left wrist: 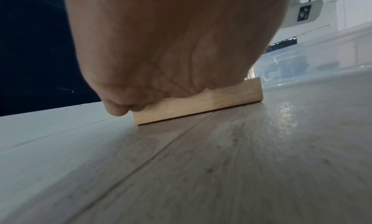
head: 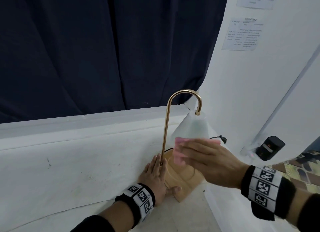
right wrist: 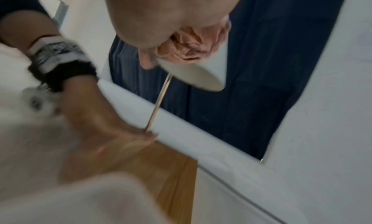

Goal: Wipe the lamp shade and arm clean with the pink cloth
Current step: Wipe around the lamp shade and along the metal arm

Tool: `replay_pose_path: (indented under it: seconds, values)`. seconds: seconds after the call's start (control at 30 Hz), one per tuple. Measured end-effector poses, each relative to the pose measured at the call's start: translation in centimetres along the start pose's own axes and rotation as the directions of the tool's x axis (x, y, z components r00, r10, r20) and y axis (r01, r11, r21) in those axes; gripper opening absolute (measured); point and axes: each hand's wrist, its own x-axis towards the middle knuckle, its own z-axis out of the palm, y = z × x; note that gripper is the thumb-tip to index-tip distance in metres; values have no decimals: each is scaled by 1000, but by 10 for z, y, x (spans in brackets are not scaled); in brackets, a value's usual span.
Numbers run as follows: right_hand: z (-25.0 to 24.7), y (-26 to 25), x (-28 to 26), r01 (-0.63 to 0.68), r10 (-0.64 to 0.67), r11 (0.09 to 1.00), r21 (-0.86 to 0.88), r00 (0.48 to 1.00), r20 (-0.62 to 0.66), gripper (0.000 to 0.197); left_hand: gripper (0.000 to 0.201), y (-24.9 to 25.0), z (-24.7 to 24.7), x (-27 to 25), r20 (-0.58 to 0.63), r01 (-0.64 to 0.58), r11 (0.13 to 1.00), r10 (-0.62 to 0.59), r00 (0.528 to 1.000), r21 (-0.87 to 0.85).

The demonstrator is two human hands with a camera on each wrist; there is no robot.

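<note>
The lamp has a gold curved arm, a white cone shade and a wooden base. My right hand holds the pink cloth against the shade's lower front. The right wrist view shows the cloth bunched under my palm on the shade. My left hand lies flat on the base beside the foot of the arm, thumb at the near edge. In the left wrist view this hand presses down on the base.
A dark blue curtain hangs behind the white ledge. The white wall stands close on the right, with a black device and a black cable plug at its foot. A clear plastic bin sits right of the base.
</note>
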Motion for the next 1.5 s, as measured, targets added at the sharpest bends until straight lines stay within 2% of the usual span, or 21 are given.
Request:
replay_pose_path:
  seconds: [0.1, 0.17, 0.3, 0.4, 0.43, 0.5, 0.67, 0.73, 0.87, 0.97, 1.03, 1.1, 1.17, 1.23, 1.33, 1.43, 1.5]
  values:
    - [-19, 27, 17, -113, 112, 994, 7, 974, -199, 28, 122, 2, 0, 0, -2, 31, 1000, -31, 1000, 5]
    - [-29, 43, 32, -218, 202, 975, -47, 953, -227, 24, 117, 2, 0, -1, 4, 42, 999, -42, 999, 9]
    - [-16, 31, 60, -275, 256, 946, -173, 959, -124, 18, 114, 3, -1, -1, 22, 57, 998, -57, 998, 11]
    - [7, -2, 64, -228, 281, 927, -298, 948, 149, 31, 114, 3, -1, 0, 47, 55, 998, -56, 997, 20]
    - [14, -11, 60, -208, 277, 930, -304, 939, 204, 36, 114, 2, -1, 0, 49, 54, 998, -55, 997, 20]
    - [19, -24, 46, -156, 223, 947, -279, 948, 228, 42, 114, 2, -1, 1, 45, 49, 999, -50, 998, 22]
    - [11, -15, 12, -27, 33, 998, -58, 993, 109, 48, 113, 2, -3, 0, 29, 41, 999, -42, 999, 36]
    - [8, -4, 1, -15, 15, 1000, 4, 1000, 23, 36, 114, 2, -2, -1, 23, 39, 999, -40, 999, 35]
    - [-6, 17, 10, -147, 137, 988, -47, 977, -166, 24, 118, 3, 0, 1, 6, 49, 998, -49, 999, 34]
    - [-9, 21, 37, -284, 259, 955, -86, 941, -219, 21, 117, 3, -1, 1, 13, 57, 998, -57, 998, 37]
    - [-5, 15, 55, -349, 326, 928, -132, 930, -171, 21, 114, 3, -2, 1, 21, 66, 997, -67, 998, 41]
    - [3, 2, 64, -352, 367, 909, -224, 930, 28, 30, 114, 3, -2, 0, 32, 68, 997, -69, 997, 44]
    - [12, -11, 63, -267, 321, 925, -270, 930, 180, 37, 113, 3, -3, 0, 34, 68, 997, -69, 997, 49]
    - [18, -19, 54, -177, 238, 947, -269, 947, 215, 35, 113, 3, -4, -1, 38, 64, 997, -66, 997, 51]
    - [19, -20, 32, -73, 96, 985, -156, 984, 151, 33, 112, 4, -6, -2, 36, 65, 997, -66, 997, 47]
    - [12, -7, 4, 23, -23, 1000, -1, 998, 55, 43, 110, 5, -7, -4, 43, 63, 997, -65, 997, 46]
    - [7, 8, -5, 13, -11, 999, 46, 999, -50, 33, 111, 5, -6, -4, 34, 64, 997, -66, 997, 41]
